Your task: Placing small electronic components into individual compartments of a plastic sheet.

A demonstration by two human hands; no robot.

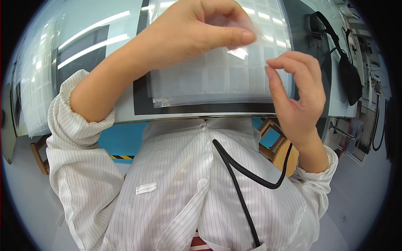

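Note:
A stack of clear plastic sheets with a grid of pocket-like seams (201,83) lies on a dark mat (184,109) in front of me. Above its far part is my left hand (201,31), the thumb and curled fingers closed in a pinch. A glossy, see-through patch shows around these fingertips, but I cannot make out whether it is a separate piece. Over the sheets' right edge, my right hand (299,85) brings thumb and forefinger tips together. Anything between them is too small or clear to see.
Another pile of clear sheets (35,83) covers the table's left end. A black strap with a pouch (349,77) lies at the right. A black cable (251,178) hangs across my striped coat. Wooden stools (284,157) stand below the table edge.

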